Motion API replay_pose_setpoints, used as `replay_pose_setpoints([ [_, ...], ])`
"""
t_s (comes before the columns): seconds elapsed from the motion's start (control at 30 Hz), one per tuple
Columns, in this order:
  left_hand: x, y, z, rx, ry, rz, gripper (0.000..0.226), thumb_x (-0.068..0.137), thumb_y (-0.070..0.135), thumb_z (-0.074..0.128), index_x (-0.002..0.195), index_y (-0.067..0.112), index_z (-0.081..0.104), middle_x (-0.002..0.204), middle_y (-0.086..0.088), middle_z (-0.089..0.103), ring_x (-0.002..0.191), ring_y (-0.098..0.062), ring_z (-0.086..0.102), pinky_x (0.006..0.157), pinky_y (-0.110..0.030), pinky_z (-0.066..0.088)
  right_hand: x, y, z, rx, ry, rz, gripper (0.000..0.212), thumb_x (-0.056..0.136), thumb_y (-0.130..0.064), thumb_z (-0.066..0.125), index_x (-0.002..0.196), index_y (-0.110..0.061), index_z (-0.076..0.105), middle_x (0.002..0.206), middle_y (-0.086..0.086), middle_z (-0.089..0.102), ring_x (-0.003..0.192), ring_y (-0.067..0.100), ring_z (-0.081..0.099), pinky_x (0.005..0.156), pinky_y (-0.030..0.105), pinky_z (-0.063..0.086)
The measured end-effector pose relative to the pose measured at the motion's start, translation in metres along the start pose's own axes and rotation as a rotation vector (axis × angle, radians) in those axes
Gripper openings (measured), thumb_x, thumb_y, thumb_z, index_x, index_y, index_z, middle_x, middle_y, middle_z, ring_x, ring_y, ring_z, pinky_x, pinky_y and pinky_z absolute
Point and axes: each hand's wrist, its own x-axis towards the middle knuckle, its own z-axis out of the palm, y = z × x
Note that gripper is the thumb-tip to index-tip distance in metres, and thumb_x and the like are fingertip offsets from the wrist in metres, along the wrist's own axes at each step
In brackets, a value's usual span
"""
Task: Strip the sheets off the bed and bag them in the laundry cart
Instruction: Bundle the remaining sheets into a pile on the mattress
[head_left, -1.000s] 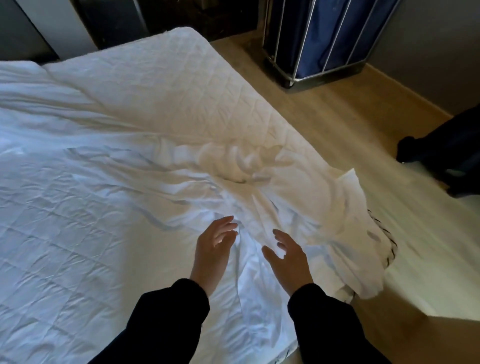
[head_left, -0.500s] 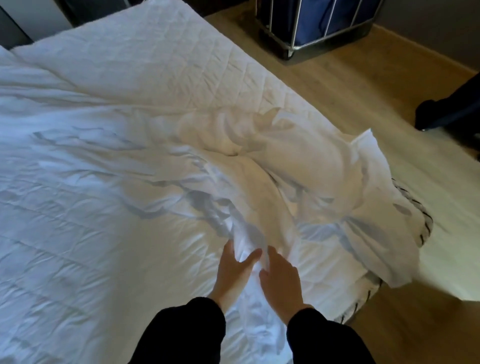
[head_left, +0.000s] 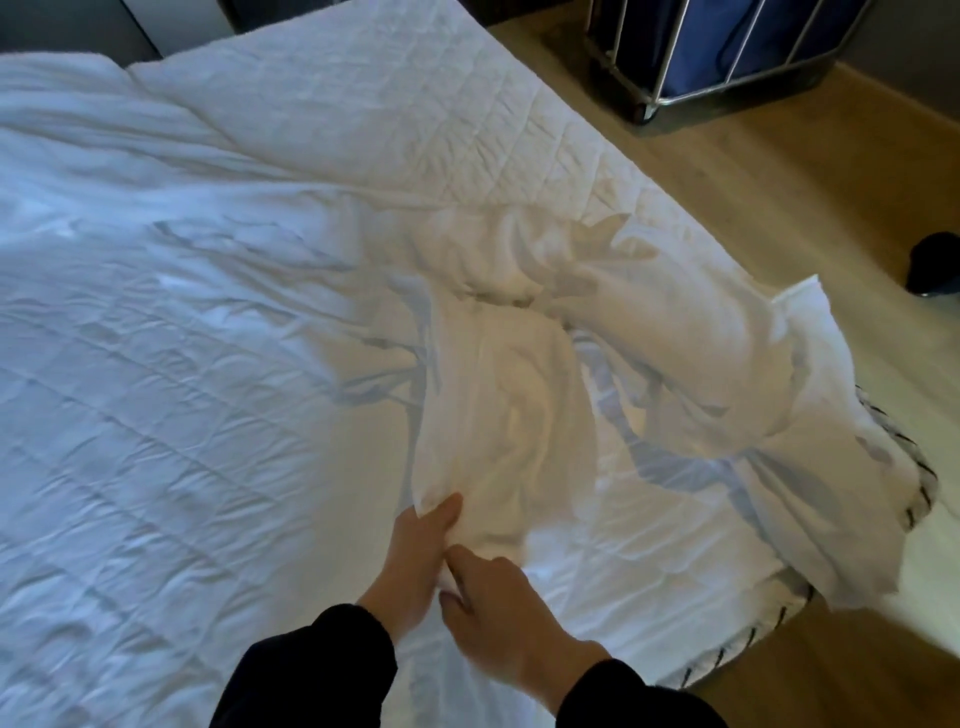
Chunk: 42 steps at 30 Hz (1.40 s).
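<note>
The crumpled white cotton sheet (head_left: 519, 405) lies loose and heaped at centre right of the frame. One corner spills off the bed (head_left: 727, 652) towards the wooden floor (head_left: 779, 182), and the quilted white mattress pad (head_left: 415, 119) is bare at upper centre. At lower centre the left hand (head_left: 415, 561) pinches a fold of the sheet. The right hand (head_left: 504, 618), touching the left, has its fingers curled into the same cloth. Stripping looks about half done, since sheet still seems to cover the left side. Nothing is bagged yet, and the blue fabric laundry cart with metal frame (head_left: 727, 47) stands well apart at upper right.
</note>
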Motion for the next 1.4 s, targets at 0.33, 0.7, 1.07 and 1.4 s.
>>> replay_pose_setpoints([
  [0.33,-0.049,-0.018,-0.169,0.163,0.005,-0.075,0.033,0.061,0.021,0.074,0.078,-0.006,0.065,0.049,-0.010,0.059,0.038,-0.018,0.054,0.039,-0.021,0.038,0.009,-0.104,0.093,-0.048,-0.401,-0.012,0.029,0.086,-0.008,0.049,0.114,-0.011,0.048,0.115,0.018,0.060,0.107,0.033,0.059,0.093,0.037,0.046],
  [0.7,0.018,-0.008,-0.192,0.320,0.008,0.037,0.020,0.086,0.026,0.070,0.083,0.006,0.069,0.083,-0.014,0.072,0.073,-0.027,0.068,0.067,-0.035,0.055,-0.004,-0.119,0.162,-0.019,-0.548,0.134,0.025,0.092,-0.022,0.051,0.115,-0.013,0.057,0.118,0.015,0.059,0.109,0.027,0.056,0.088,0.026,0.035],
  [1.07,0.035,-0.011,-0.255,-0.171,0.306,-0.016,0.031,0.089,0.042,0.061,0.085,0.012,0.068,0.080,-0.013,0.071,0.073,-0.030,0.066,0.075,-0.043,0.053,0.079,-0.117,0.151,-0.093,0.204,-0.016,0.033,0.095,-0.033,0.048,0.125,-0.019,0.050,0.119,0.001,0.050,0.106,0.022,0.055,0.090,0.030,0.040],
  [1.4,-0.023,-0.064,-0.266,0.060,0.511,0.460,0.040,0.098,0.013,0.047,0.059,0.013,0.036,0.052,0.002,0.033,0.046,-0.007,0.030,0.041,-0.020,0.027,0.126,-0.157,0.175,-0.425,0.184,0.065,0.058,0.090,-0.066,0.033,0.112,-0.017,0.054,0.114,0.005,0.052,0.109,0.026,0.043,0.093,0.039,0.037],
])
